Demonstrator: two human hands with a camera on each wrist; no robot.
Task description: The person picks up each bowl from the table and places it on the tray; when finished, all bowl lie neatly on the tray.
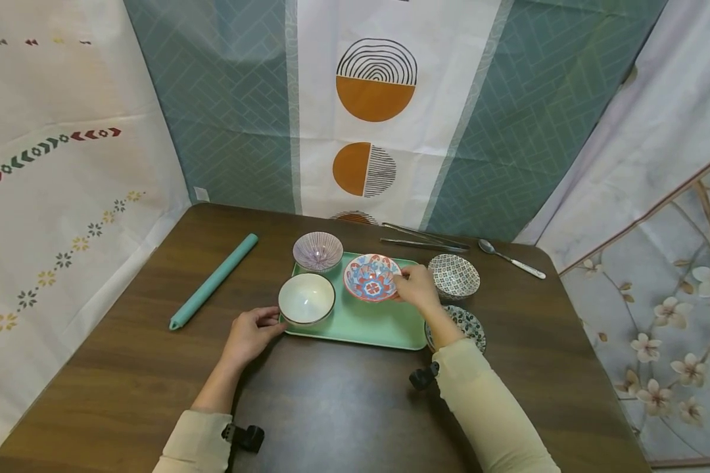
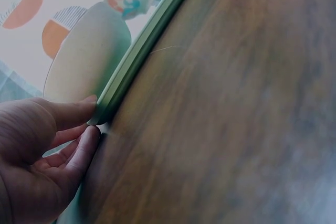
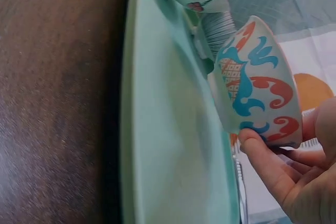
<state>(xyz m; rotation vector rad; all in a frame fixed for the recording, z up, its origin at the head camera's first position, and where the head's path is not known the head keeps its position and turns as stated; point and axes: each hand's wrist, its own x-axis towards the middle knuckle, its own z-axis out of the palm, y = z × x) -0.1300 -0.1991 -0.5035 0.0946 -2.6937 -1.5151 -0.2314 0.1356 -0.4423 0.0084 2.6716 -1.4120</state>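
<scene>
My right hand (image 1: 417, 287) pinches the right rim of a bowl (image 1: 372, 278) with a red and blue flower pattern. In the right wrist view the patterned bowl (image 3: 257, 87) shows from its side, over the green tray (image 3: 168, 129). At the front left corner of the green tray (image 1: 384, 328), my left hand (image 1: 253, 335) pinches the edge between thumb and finger, as the left wrist view of the tray rim (image 2: 123, 74) shows. Beside that corner a white bowl with a dark rim (image 1: 306, 299) sits on the tray; behind it stands a purple striped bowl (image 1: 317, 251).
Right of the tray are a lattice-patterned bowl (image 1: 454, 276) and a dark floral bowl (image 1: 470, 323), partly hidden by my right forearm. Metal tongs (image 1: 423, 240) and a spoon (image 1: 511, 261) lie behind. A teal rolled-up stick (image 1: 214, 282) lies at the left on the wooden table (image 1: 331, 407).
</scene>
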